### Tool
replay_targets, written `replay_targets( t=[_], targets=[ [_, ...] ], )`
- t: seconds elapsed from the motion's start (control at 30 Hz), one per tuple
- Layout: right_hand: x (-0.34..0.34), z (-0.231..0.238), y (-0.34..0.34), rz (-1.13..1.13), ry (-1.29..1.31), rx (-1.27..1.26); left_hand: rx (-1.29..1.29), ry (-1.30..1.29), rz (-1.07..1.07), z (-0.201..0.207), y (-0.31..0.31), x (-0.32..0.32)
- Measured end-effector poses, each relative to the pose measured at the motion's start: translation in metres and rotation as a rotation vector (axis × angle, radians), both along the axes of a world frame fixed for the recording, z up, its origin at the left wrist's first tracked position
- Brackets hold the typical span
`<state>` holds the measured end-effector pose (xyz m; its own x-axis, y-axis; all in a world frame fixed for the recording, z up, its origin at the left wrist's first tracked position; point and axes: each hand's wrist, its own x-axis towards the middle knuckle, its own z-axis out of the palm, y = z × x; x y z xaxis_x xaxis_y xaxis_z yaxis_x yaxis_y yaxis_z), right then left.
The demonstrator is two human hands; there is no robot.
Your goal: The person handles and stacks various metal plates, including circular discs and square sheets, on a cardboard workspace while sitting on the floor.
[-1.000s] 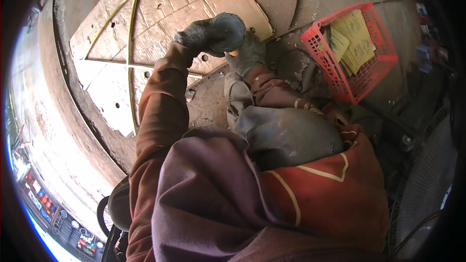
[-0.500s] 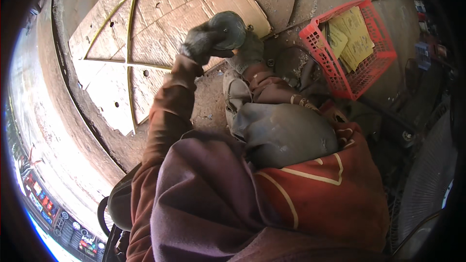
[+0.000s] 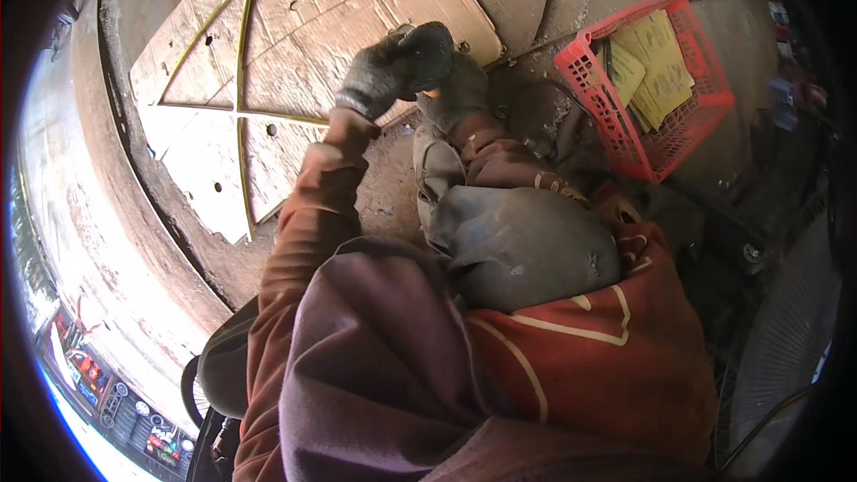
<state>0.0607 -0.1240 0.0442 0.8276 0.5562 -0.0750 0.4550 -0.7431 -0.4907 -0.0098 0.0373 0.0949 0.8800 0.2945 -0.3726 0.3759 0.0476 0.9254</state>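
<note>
My left hand [image 3: 373,80], in a dark grey work glove, is closed on the near edge of a dark round disc [image 3: 430,46]. The disc is tilted, and its kind does not show clearly. Just right of it and partly beneath, my gloved right hand [image 3: 462,94] is curled, its fingertips mostly hidden by the disc. A small orange spot shows between the two hands; I cannot make out what it is. Both hands are above the front edge of a flattened cardboard sheet [image 3: 357,0].
Thin yellowish strips [image 3: 241,54] lie crossed on the cardboard. A red plastic crate [image 3: 656,165] holding yellowish printed sheets [image 3: 656,67] stands at the right. Near my feet is a worn shoe [image 3: 437,170]. A fan-like grille [image 3: 790,321] stands at the lower right.
The disc has turned so that its face looks narrower and darker. My left hand has shifted slightly to the right; the right hand stays close beside it.
</note>
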Motion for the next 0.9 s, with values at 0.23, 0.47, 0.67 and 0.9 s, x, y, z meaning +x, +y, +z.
replay_targets(
  t=[0.23,0.47,0.67,0.9],
  targets=[
    [-0.006,0.045,0.002,-0.044,0.111,0.035,-1.184,-0.319,0.609,-0.053,-0.061,-0.015],
    [-0.008,0.030,0.002,-0.008,-0.036,-0.038,-0.623,-0.126,0.472,-0.019,-0.034,-0.020],
    [0.005,-0.005,0.003,-0.014,0.072,-0.054,-0.112,0.192,-0.193,0.022,0.022,0.010],
    [-0.005,0.009,0.005,0.030,-0.012,-0.100,0.437,0.107,-0.569,0.041,0.042,0.048]
  ],
)
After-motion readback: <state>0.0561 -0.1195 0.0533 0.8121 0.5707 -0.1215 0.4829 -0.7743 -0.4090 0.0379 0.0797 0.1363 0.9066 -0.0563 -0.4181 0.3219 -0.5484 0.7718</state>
